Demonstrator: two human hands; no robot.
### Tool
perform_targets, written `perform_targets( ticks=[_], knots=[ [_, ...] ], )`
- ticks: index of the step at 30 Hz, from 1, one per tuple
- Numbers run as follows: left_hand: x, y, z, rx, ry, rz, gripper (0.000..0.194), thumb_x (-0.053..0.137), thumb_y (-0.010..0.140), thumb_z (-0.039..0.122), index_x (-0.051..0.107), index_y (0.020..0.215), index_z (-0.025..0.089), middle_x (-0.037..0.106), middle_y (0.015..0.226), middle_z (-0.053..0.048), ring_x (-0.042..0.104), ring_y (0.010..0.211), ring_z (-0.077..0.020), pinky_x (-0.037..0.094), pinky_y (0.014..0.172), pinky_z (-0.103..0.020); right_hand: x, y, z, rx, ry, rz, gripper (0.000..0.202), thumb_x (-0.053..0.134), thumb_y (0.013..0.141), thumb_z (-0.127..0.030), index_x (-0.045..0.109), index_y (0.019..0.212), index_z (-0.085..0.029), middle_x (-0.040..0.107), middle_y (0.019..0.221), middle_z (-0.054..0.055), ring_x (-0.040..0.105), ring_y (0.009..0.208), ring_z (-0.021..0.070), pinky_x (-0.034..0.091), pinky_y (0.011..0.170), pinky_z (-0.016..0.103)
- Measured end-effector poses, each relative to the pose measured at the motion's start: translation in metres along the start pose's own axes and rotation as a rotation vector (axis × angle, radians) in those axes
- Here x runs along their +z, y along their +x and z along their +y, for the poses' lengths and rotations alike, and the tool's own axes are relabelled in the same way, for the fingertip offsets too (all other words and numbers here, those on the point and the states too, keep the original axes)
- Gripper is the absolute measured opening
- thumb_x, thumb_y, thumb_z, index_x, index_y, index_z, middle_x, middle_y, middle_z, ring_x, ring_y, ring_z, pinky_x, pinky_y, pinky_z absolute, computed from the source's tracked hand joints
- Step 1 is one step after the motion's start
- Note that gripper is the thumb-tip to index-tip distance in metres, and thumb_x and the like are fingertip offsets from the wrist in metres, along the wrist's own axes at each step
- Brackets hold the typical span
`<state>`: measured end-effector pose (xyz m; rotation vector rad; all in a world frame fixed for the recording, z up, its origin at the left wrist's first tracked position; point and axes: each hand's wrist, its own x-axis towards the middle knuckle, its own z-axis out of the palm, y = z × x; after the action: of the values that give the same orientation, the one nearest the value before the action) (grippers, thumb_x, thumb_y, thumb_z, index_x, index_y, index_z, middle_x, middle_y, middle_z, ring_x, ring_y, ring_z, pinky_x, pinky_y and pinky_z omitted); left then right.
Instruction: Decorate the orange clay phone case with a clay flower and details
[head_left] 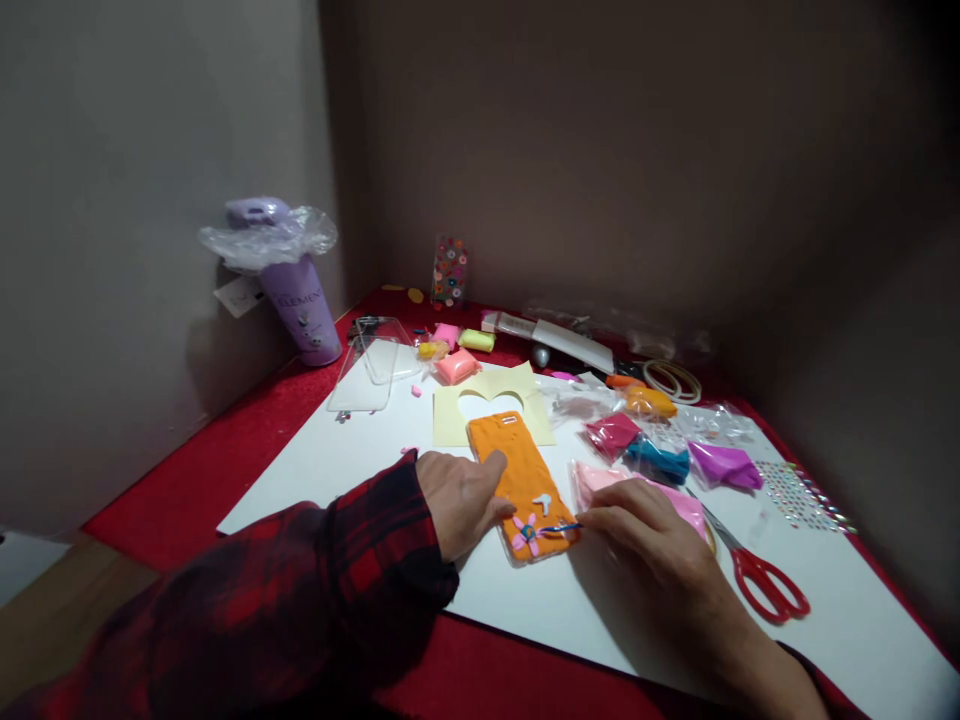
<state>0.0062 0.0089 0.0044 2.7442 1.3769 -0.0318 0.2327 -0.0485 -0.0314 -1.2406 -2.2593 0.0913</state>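
A thin blue tool (559, 528) is pinched in the grip of the right hand (651, 535), between thumb and fingers, and its tip is held at a pink flower with a blue centre (528, 534). The flower is set on the lower end of an orange-covered phone case (525, 465), with a small white piece (541, 502) placed just above it. The case is touched at its left side by the left hand (459, 498), two of whose digits are laid over the orange surface; whether the edge is also clasped from below cannot be told.

The case is laid on a white board (337, 480), its top end overlapping yellow paper (450, 418) in which a heart shape is cut. Beside the right hand, a pale pink packet (589, 478) is partly covered, and red-handled scissors (746, 563) are left lying. Beyond are scattered a red packet (611, 435), a blue packet (658, 461) and a purple packet (724, 466), near a sheet of gems (802, 497). The board is carried by a red-covered counter (150, 500), on which a purple cup (301, 310) is stood.
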Motion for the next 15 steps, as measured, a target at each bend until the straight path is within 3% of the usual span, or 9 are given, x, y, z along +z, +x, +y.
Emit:
perform_targets(
  ticks=[7, 10, 15],
  knots=[
    [-0.003, -0.002, 0.001, -0.013, -0.027, -0.001, 0.028, 0.042, 0.083, 0.046, 0.049, 0.095, 0.021, 0.067, 0.072, -0.006, 0.064, 0.066, -0.0236, 0.039, 0.054, -0.029, -0.005, -0.003, -0.001, 0.047, 0.023, 0.138, 0.017, 0.048, 0.083, -0.015, 0.056, 0.097, -0.019, 0.063, 0.087, 0.007, 0.06, 0.079, 0.0184, 0.048, 0.066, 0.03],
    [0.0, -0.001, -0.002, -0.019, -0.018, 0.041, 0.03, 0.04, 0.084, 0.046, 0.049, 0.098, 0.022, 0.067, 0.073, -0.005, 0.063, 0.066, -0.0234, 0.039, 0.054, -0.029, -0.005, -0.006, -0.006, 0.125, 0.028, 0.127, 0.017, 0.049, 0.083, -0.017, 0.055, 0.099, -0.02, 0.065, 0.085, 0.005, 0.061, 0.073, 0.0162, 0.047, 0.06, 0.025],
    [0.004, 0.002, -0.011, -0.174, 0.07, 0.091, 0.027, 0.031, 0.088, 0.034, 0.053, 0.094, 0.02, 0.066, 0.071, -0.007, 0.063, 0.065, -0.0238, 0.038, 0.053, -0.03, 0.001, -0.008, -0.011, 0.267, 0.07, 0.086, 0.014, 0.047, 0.085, -0.021, 0.055, 0.096, -0.022, 0.065, 0.081, 0.002, 0.061, 0.064, 0.0137, 0.046, 0.055, 0.023]
  ],
)
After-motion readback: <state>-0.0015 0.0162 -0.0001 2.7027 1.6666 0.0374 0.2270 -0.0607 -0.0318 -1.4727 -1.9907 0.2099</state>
